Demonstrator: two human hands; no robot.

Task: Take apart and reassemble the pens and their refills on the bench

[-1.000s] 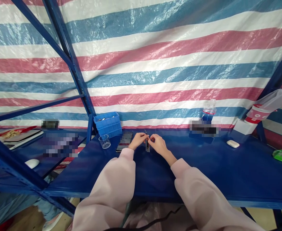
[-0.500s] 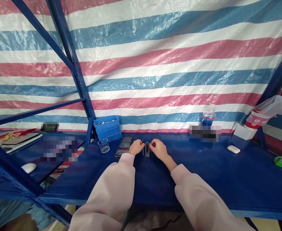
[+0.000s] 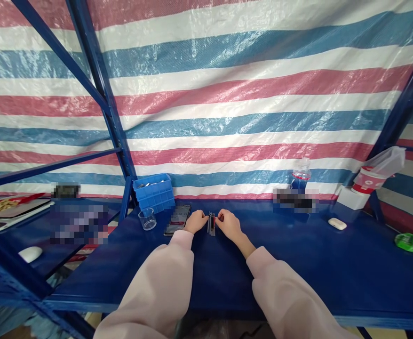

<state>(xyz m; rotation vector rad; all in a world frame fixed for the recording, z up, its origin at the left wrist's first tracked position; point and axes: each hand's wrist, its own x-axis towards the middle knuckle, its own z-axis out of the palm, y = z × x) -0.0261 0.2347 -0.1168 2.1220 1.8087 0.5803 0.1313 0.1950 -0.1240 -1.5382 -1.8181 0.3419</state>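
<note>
Several thin, dark and silver sticks point(image 3: 211, 226) lie side by side on the blue table, pointing away from me; their exact kind is too small to tell. At the left edge of this row is my left hand point(image 3: 197, 221), its fingers closed and the fingertips against or very near the sticks. On the other side my right hand point(image 3: 229, 223) has its fingers curled in a pinch, with a small reddish bit by the thumb. What either hand holds, if anything, is hidden. A smartphone point(image 3: 178, 219) lies just left of my left hand.
Left of the phone stand a clear cup point(image 3: 147, 219) and a blue plastic bin point(image 3: 154, 195). To the right are a bottle point(image 3: 300, 181), a white earphone case point(image 3: 337, 223), a white box point(image 3: 352, 197) under a red cup point(image 3: 368, 181), and a green object point(image 3: 406, 242).
My view has shifted a little, so the scene sits slightly lower and further left. A stick that lay apart near my left hand is now close against the others.
</note>
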